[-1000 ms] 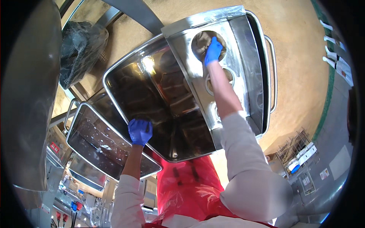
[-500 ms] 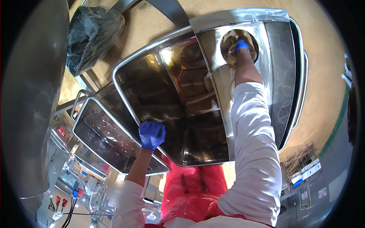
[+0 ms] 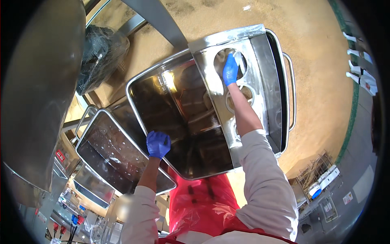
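My left hand [image 3: 158, 144], in a blue glove, is closed over the near-left rim of a large steel tub [image 3: 136, 106]. A steel plate with round openings [image 3: 222, 106] lies across the right part of this tub. At its far opening is my right hand [image 3: 230, 70], also blue-gloved, fingers closed and pointing away from me. Beside those fingers a pale, narrow piece [image 3: 242, 62] shows inside the opening; whether they grip it is hidden. A whitish ring [image 3: 252, 97] lies at the middle opening, partly behind my right forearm.
A second steel tub [image 3: 122, 153], spotted with white, adjoins on the left. Beyond it stands a dark perforated crate covered in clear plastic [image 3: 99, 61]. A large curved steel body [image 3: 40, 93] fills the left edge. Several people's white-clad legs [image 3: 357, 67] show at far right.
My right hand has come up out of the far opening, and its glove now shows whole. My left hand stays on the rim. The whole view has shifted.
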The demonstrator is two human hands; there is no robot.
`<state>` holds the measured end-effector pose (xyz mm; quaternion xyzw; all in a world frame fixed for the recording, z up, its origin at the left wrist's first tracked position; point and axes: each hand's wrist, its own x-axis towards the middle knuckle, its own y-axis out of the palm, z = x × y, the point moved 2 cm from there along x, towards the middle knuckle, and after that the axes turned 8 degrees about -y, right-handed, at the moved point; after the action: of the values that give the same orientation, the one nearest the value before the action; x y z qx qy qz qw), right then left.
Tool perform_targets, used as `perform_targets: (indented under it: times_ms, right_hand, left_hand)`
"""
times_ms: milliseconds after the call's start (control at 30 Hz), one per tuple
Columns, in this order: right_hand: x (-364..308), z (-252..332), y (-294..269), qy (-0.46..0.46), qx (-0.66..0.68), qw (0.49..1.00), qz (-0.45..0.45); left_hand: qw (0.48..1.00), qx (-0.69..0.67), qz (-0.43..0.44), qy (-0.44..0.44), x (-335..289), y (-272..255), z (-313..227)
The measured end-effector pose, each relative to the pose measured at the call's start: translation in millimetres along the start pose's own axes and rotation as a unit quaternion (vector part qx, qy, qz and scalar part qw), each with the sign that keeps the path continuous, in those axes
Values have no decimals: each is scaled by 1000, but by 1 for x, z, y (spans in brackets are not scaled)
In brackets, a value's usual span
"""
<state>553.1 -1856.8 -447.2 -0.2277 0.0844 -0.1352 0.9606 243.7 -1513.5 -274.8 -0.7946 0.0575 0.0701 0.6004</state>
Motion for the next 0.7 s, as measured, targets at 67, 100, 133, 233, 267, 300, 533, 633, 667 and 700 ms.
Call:
perform_targets:
  times_ms: [67,100,133,233,267,300,533,633,667,700]
  right_hand:
    - [-8,52,-12,-49,-112,992,37]
    - [-16,85,-13,-96,-226,969,22]
    - [-21,117,-15,-72,-304,945,92]
    - [-20,137,-11,-53,-365,922,118]
    - [-14,126,-7,-44,-367,922,116]
    - [-7,113,-1,-35,-368,922,115]
    - [3,32,40,12,-362,924,120]
    - [5,30,39,27,-328,934,142]
    - [6,30,39,29,-320,936,145]
    - [8,28,38,56,-311,935,162]
  left_hand:
    - [1000,-8,4,-1,0,0,2]
    - [1000,-13,10,-2,-2,0,3]
    - [1000,-6,13,-2,-5,1,3]
    - [1000,-4,10,-1,-4,3,1]
    - [1000,-10,0,1,-3,4,3]
    - [1000,-16,-10,3,-2,5,5]
    - [999,-38,-10,4,1,1,6]
    - [999,-34,-14,1,-3,5,9]
    - [999,-31,-16,4,-3,6,9]
    - [999,-30,-19,7,-4,6,9]
